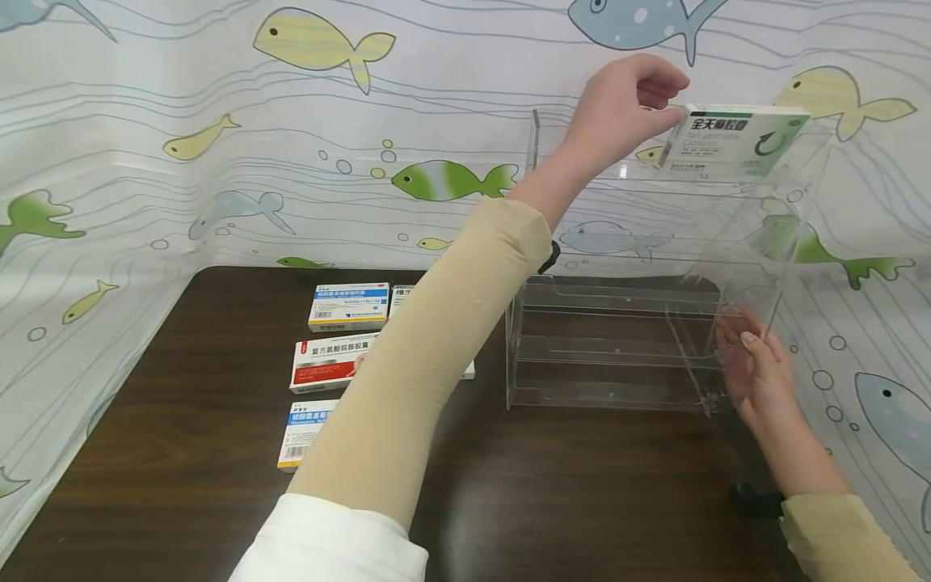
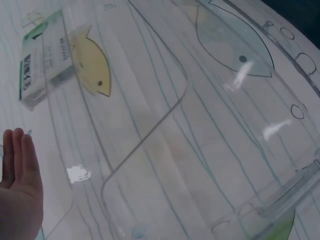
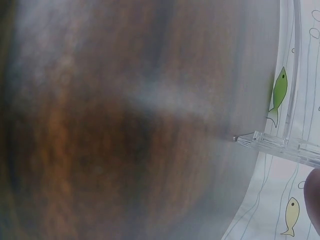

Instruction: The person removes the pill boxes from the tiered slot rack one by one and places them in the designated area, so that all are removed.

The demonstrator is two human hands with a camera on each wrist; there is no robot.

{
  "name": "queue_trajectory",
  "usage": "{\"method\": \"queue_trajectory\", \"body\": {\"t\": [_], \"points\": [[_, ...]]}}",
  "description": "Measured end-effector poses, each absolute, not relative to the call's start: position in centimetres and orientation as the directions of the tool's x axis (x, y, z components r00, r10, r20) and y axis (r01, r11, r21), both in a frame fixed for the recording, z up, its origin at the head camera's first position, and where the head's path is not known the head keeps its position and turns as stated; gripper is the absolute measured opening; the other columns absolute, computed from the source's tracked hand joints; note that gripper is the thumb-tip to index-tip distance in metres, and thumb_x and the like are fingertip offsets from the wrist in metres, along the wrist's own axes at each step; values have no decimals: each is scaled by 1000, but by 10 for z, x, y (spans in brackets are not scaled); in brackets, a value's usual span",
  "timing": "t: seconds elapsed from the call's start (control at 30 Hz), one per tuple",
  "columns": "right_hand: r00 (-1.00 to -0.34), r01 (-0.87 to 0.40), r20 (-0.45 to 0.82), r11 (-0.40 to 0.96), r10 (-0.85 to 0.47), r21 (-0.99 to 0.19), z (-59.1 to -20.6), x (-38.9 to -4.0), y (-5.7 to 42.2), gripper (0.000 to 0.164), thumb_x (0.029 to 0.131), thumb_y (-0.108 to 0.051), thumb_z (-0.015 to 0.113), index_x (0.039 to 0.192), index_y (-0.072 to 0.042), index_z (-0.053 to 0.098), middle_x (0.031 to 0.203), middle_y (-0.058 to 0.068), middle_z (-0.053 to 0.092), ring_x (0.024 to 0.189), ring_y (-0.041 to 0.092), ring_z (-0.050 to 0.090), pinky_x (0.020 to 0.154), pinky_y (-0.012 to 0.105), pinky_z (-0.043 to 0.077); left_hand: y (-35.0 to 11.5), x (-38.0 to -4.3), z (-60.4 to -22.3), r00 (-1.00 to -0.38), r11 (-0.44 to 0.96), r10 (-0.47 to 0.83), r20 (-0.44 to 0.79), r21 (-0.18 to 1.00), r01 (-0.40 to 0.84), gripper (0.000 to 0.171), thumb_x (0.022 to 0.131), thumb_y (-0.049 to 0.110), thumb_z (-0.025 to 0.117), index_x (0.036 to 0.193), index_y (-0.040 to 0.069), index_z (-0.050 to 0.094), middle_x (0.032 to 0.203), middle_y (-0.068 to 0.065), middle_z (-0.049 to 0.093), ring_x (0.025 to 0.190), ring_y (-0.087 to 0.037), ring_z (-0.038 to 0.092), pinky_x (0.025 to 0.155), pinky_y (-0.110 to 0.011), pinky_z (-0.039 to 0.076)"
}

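My left hand [image 1: 621,109] is raised at the top tier of a clear acrylic rack [image 1: 618,404]. Its thumb comes up to the left edge of a white and green capsule box [image 1: 735,141], which leans upright on that tier. From the left wrist, the hand's fingers [image 2: 20,160] look straight, with a gap between them and the box. Low on the rack's right side, my right hand [image 1: 760,372] lies against the clear side panel, fingers pointing upward. Only one blurred fingertip [image 3: 312,200] of it shows in the right wrist view, beside a clear rack edge.
Several medicine boxes lie on the dark wooden table [image 1: 182,453] left of the rack: a blue and white box [image 1: 349,305], a red and white box [image 1: 327,360] and another blue-labelled box [image 1: 301,436]. My left sleeve covers part of them. A fish-patterned curtain [image 1: 254,121] hangs behind.
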State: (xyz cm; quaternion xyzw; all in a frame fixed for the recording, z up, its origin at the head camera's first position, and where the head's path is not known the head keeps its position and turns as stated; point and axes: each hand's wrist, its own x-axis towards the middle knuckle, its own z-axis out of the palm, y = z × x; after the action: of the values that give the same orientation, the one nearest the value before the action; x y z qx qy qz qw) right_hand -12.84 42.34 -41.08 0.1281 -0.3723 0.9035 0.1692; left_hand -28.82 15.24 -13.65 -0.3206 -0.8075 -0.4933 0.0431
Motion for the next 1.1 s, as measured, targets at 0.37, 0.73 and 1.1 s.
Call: {"method": "queue_trajectory", "body": {"t": [0.37, 0.73, 1.1], "points": [[-910, -398, 364, -658, 196, -640, -411, -127, 420, 35, 107, 13, 39, 130, 9, 66, 125, 19, 75, 117, 25, 74, 106, 29, 58, 165, -289, -144, -790, 425, 526, 315, 707, 565, 46, 102, 25, 74, 146, 19, 62, 149, 11, 64, 132, 2, 58, 99, 1, 39], [-916, -400, 326, -582, 233, -708, -407, -123, 416, 35, 108, 11, 42, 129, 6, 69, 125, 14, 77, 118, 21, 74, 105, 25, 57, 173, -285, -145, -783, 485, 530, 324, 642, 594, 57, 104, 31, 71, 157, 21, 52, 158, 12, 56, 140, 4, 52, 105, 2, 35], [-920, -391, 303, -550, 248, -738, -408, -122, 415, 34, 107, 9, 44, 130, 3, 69, 127, 11, 76, 120, 19, 73, 107, 24, 56, 178, -283, -145, -755, 515, 566, 330, 574, 637, 52, 105, 29, 70, 154, 21, 55, 154, 11, 59, 136, 2, 53, 104, 2, 34]]}}
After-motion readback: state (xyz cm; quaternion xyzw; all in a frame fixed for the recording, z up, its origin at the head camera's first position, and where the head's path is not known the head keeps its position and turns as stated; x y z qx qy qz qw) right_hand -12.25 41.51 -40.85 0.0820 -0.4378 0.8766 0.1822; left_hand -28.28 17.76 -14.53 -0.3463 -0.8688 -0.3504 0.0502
